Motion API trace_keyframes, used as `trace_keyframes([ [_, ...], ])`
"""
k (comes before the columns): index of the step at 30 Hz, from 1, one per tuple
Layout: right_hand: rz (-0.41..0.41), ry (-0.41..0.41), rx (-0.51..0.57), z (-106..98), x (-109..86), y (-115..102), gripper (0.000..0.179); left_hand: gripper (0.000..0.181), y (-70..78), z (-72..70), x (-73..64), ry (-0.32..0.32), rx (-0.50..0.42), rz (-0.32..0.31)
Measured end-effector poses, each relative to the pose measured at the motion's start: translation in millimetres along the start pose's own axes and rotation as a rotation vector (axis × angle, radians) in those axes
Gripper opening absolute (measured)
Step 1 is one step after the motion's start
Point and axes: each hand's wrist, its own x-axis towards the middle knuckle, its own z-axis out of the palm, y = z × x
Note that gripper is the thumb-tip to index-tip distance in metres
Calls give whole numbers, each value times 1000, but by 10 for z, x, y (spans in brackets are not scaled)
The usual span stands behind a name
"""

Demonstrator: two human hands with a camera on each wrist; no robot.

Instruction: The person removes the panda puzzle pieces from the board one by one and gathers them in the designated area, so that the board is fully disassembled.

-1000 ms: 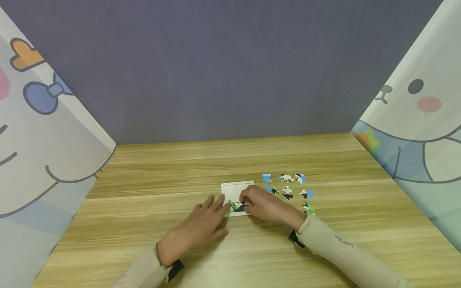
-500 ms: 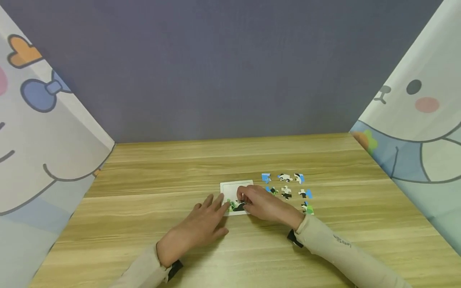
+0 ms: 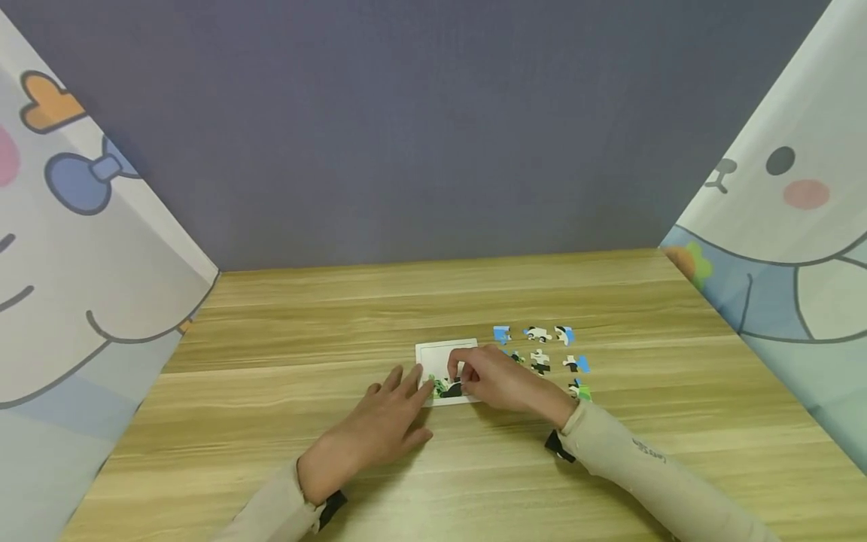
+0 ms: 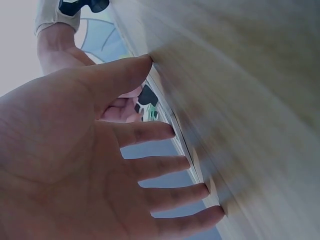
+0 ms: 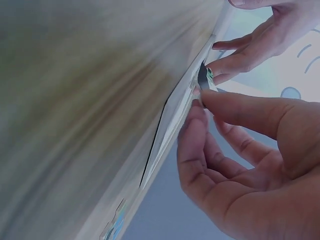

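Note:
A small white puzzle tray (image 3: 450,401) lies on the wooden table, with green, black and white jigsaw pieces (image 3: 450,390) along its near side. My left hand (image 3: 379,425) has its fingers spread, and the fingertips rest on the tray's left edge and the table beside it. Over the tray's right part, my right hand (image 3: 504,380) pinches a jigsaw piece between thumb and index finger, mostly covered by those fingers. The right wrist view shows the black part of the picture (image 5: 202,77) just beyond the thumb tip. The left wrist view also shows black and green pieces (image 4: 147,96) by the right hand.
Several loose jigsaw pieces lie in rows right of the tray, among them a blue one (image 3: 501,334), a white-and-black one (image 3: 539,361) and a green one (image 3: 584,393). A dark panel (image 3: 433,135) stands behind the wooden table (image 3: 305,316), with cartoon-printed sheets at both sides.
The right hand's fingers have shifted slightly over the tray's right part, still pinching. The left hand keeps its place at the tray's left edge.

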Motion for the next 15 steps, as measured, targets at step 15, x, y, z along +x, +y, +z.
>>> trace_keyframes([
  [15, -10, 130, 92, -201, -313, 138, 21, 69, -9, 24, -14, 43, -3, 30],
])
